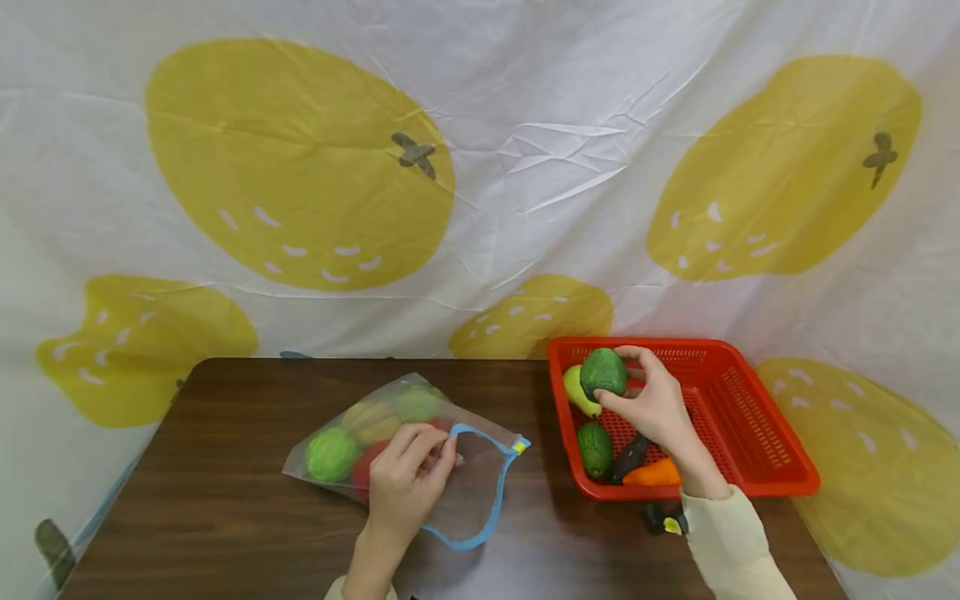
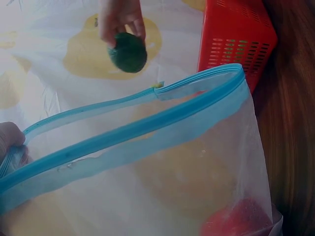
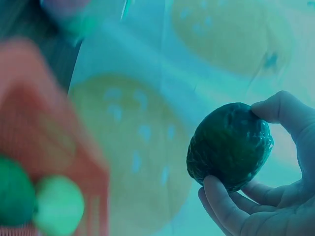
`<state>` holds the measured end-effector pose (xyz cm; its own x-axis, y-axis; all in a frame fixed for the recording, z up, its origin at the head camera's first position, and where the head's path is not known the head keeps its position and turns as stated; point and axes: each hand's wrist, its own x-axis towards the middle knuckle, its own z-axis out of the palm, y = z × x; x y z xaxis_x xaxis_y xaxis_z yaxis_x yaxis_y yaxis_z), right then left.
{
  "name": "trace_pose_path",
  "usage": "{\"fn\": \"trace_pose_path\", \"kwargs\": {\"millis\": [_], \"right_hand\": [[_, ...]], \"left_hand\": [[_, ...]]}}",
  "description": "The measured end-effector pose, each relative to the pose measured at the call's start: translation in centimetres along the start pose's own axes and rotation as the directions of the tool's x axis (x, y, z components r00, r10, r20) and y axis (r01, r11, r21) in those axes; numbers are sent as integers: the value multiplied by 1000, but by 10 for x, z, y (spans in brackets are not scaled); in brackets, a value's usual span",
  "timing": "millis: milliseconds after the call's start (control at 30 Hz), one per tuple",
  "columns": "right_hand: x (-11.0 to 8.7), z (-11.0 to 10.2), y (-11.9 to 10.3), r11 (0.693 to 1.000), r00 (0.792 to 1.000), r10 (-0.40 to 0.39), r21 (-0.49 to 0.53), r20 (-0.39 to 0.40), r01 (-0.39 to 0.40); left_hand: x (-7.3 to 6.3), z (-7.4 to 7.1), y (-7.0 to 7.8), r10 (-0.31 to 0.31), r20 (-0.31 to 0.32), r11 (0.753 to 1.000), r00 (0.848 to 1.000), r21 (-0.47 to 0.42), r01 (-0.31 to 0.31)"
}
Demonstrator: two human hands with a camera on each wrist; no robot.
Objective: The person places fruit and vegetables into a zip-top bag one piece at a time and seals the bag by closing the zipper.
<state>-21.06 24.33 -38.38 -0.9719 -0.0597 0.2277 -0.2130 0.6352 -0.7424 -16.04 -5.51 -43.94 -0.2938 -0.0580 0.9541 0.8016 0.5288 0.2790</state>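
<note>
My right hand holds a dark green, bumpy avocado between thumb and fingers, above the left part of a red plastic basket. In the right wrist view the avocado shows its wrinkled skin. With thumb and fingers my left hand pinches the rim of a clear zip bag. The bag's blue-edged mouth gapes toward the basket. Inside the bag lie a light green round item, a yellowish one and red ones, blurred by the plastic.
In the basket lie a yellow-green pear, another green avocado-like fruit, a dark purple item and an orange one. A small black object sits before the basket on the brown table. A fruit-print cloth hangs behind.
</note>
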Motion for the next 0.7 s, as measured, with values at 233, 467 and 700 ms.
{"fn": "trace_pose_path", "kwargs": {"millis": [233, 467, 700], "right_hand": [[-32, 29, -31, 973, 975, -190, 154, 114, 171], [-58, 65, -53, 910, 858, -373, 320, 353, 264], [-65, 115, -54, 864, 787, -497, 290, 365, 411]], "left_hand": [[0, -1, 0, -19, 8, 1000, 1000, -2, 19], [1, -1, -1, -44, 11, 999, 999, -14, 44], [1, -3, 0, -50, 27, 999, 998, -7, 50]]}}
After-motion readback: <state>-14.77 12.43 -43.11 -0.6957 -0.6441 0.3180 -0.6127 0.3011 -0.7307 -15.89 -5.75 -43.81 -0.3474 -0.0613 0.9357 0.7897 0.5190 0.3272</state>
